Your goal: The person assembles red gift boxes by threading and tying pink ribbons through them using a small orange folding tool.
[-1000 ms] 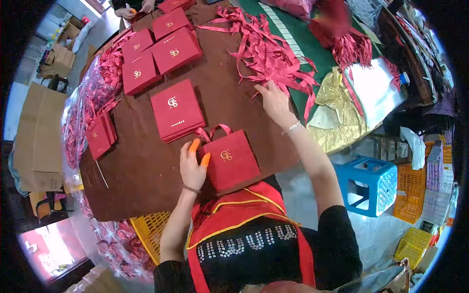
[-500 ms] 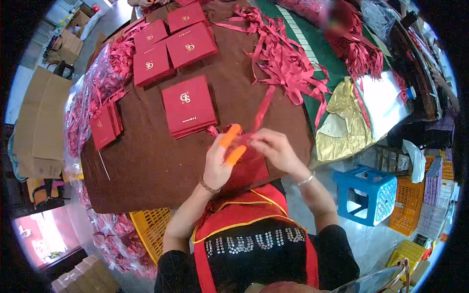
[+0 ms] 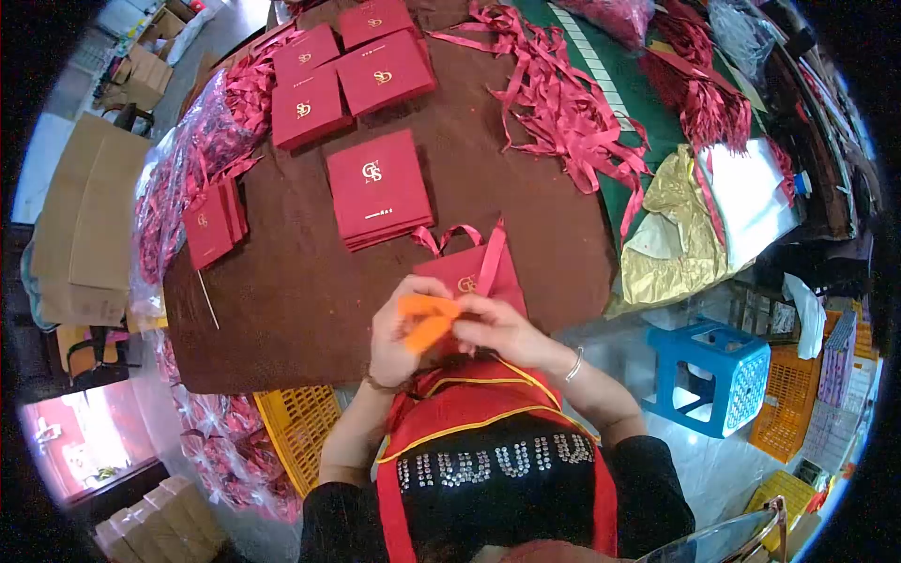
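Observation:
A red bag with a gold logo (image 3: 502, 279) lies at the table's front edge, with a red ribbon (image 3: 492, 258) across it. My left hand (image 3: 405, 324), with orange covers on two fingers, is closed over the bag's near left part. Against those fingertips, my right hand (image 3: 497, 330) is pinched. What the fingers of both hands hold is hidden and blurred. Just beyond them lies a stack of red bags (image 3: 380, 188).
More stacks of red bags (image 3: 385, 77) stand at the back left. Loose red ribbons (image 3: 563, 103) lie at the back right. Small red bags (image 3: 214, 225) rest at the left. A blue stool (image 3: 709, 375) and yellow crate (image 3: 300, 432) flank the table.
Both hands have moved down towards my body and closer together. The bag and its ribbon now show more beyond them. The view has shifted slightly.

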Demonstrator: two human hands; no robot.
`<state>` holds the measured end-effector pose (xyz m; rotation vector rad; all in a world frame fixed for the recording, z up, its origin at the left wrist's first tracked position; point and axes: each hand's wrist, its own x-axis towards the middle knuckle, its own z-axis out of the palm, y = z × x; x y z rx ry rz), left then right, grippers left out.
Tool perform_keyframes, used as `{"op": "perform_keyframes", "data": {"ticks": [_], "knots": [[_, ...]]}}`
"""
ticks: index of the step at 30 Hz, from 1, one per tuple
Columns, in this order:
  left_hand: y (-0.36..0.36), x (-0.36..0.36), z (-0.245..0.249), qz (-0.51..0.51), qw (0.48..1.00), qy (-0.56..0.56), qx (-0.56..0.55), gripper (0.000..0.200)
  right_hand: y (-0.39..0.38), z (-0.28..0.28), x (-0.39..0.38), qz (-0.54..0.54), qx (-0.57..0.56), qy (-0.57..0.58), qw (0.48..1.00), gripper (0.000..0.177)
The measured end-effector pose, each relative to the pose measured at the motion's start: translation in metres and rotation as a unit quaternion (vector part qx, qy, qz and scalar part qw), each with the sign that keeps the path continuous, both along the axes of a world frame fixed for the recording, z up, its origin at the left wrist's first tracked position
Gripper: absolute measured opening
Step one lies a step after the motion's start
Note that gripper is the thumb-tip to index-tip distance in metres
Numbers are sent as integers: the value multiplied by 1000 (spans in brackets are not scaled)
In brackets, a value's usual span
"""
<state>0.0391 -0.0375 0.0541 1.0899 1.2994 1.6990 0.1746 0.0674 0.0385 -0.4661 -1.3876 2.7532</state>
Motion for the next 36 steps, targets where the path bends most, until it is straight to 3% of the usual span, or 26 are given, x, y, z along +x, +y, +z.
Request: {"op": "perform_keyframes", "data": {"ticks": [1,2,3,4,5,6,7,9,10,11,12,13,14,15,18,19,21,23,26,29,36], "knots": [[-3,-3,2,23,996,-62,68,13,-8,8,-4,-43,101,56,992,28],[-11,-9,13,32,984,-169,42,19,-7,4,-5,-82,213,73,971,28],[-21,-21,19,-9,923,-359,137,27,-5,-1,-5,-119,321,89,936,29],[-35,-35,34,-4,901,-396,178,30,6,-6,-3,-149,395,80,903,22],[-47,-50,49,-16,866,-447,223,26,17,-22,-4,-187,402,69,894,18],[-57,-58,60,-23,864,-433,258,21,27,-19,0,-203,266,-52,941,14],[-64,-68,67,-37,891,-361,274,14,39,-22,-2,-230,359,-73,902,14],[-76,-84,69,44,955,-217,198,13,58,-26,-5,-208,432,-124,869,15],[-74,-82,68,140,983,-96,69,13,63,-29,-7,-190,485,-112,846,16],[-65,-76,67,229,971,28,-63,14,65,-34,-10,-172,536,-100,820,17],[-49,-69,59,223,960,86,-147,12,65,-39,-15,-167,536,-100,822,17],[-32,-63,45,213,939,143,-230,11,64,-46,-21,-150,623,-35,767,18],[-25,-60,17,185,949,118,-225,12,62,-51,-26,-131,701,31,700,19],[-20,-56,-16,156,958,93,-220,13,58,-52,-30,-128,701,31,701,19],[-8,-36,-66,155,925,265,-222,15,48,-58,-36,-124,762,10,635,19],[-6,-30,-74,158,912,318,-207,15,50,-57,-34,-121,762,11,636,19],[-4,-21,-86,166,916,309,-196,12,56,-50,-29,-149,807,-54,569,19],[-2,-15,-87,162,927,286,-179,11,62,-49,-25,-170,804,-80,564,19],[-1,-11,-87,166,908,327,-202,11,64,-56,-17,-86,782,-136,603,19],[-3,-11,-91,153,886,364,-241,11,53,-53,-13,-104,756,-105,637,20],[-29,-7,-87,118,896,341,-258,9,29,-49,9,-62,684,-122,717,24]]}}
